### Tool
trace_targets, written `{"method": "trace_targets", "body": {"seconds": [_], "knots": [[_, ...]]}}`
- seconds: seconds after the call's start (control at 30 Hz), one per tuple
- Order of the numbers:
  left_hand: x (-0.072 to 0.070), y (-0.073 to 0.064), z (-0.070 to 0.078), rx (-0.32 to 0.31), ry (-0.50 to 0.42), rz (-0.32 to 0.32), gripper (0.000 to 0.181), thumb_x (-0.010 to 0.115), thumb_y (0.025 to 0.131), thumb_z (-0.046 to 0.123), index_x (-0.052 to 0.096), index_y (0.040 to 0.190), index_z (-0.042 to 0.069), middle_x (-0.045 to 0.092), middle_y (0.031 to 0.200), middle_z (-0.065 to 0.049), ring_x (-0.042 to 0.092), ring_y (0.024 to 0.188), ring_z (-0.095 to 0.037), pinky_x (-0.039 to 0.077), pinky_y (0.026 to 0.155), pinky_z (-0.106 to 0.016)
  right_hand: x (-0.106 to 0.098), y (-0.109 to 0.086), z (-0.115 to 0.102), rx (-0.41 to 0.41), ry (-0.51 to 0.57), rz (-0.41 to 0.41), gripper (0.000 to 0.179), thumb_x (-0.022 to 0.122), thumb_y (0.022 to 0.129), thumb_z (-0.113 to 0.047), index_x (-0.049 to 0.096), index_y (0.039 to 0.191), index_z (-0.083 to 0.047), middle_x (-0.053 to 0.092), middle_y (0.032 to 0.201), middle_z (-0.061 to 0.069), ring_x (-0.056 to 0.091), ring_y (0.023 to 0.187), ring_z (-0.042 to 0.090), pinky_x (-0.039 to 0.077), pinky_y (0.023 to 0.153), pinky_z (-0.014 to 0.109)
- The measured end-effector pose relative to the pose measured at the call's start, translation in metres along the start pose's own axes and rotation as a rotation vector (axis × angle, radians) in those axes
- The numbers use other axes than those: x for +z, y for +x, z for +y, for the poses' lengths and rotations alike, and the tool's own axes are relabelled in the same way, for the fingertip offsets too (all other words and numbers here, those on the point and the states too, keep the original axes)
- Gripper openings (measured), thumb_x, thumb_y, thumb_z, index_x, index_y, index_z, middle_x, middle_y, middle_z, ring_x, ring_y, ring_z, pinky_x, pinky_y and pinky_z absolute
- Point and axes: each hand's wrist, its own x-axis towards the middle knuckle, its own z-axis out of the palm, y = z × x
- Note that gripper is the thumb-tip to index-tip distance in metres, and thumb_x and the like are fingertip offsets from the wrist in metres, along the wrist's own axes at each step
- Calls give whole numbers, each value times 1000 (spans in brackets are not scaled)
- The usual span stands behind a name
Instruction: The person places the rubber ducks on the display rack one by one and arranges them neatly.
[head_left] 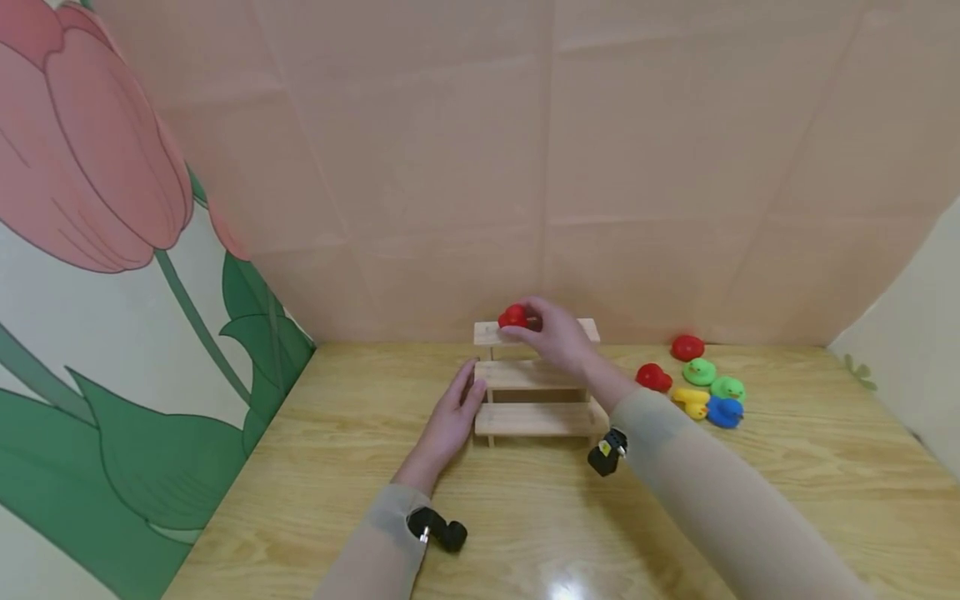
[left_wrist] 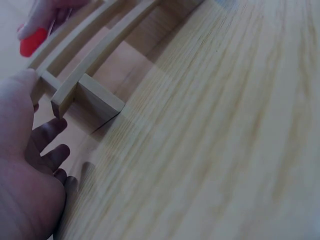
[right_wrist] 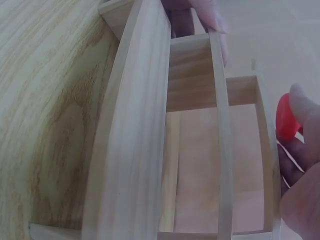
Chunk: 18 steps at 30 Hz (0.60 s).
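A small wooden rack (head_left: 534,419) with three stepped shelves stands on the table. My right hand (head_left: 558,335) pinches a red toy duck (head_left: 513,317) at the left part of the top shelf; in the right wrist view the red duck (right_wrist: 286,117) shows between thumb and fingers, right by the top board. At the rack's left side my left hand (head_left: 452,410) rests with its fingers extended along the shelf ends. The left wrist view shows the left hand's thumb and spread fingers (left_wrist: 49,131) at the ends of the boards.
Right of the rack lie several toy ducks: a red duck (head_left: 654,377), another red one (head_left: 687,347) by the wall, green ducks (head_left: 699,372), a yellow duck (head_left: 692,402) on its side and a blue duck (head_left: 725,412). A pinkish covered wall (head_left: 420,208) rises behind the table (head_left: 525,517).
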Motion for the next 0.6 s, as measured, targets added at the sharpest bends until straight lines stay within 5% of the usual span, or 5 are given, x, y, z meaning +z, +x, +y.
{"method": "trace_targets", "body": {"seconds": [0.6], "knots": [[-3,1,0,5,22,-14,68,41,115,66,26,176,40,32,179,-2,27,165,-28,23,133,-56,13,5,-4,-45,-156,-11,56,82,104,-32,62,150,-6,72,139,15,69,128,33,54,110,53]]}}
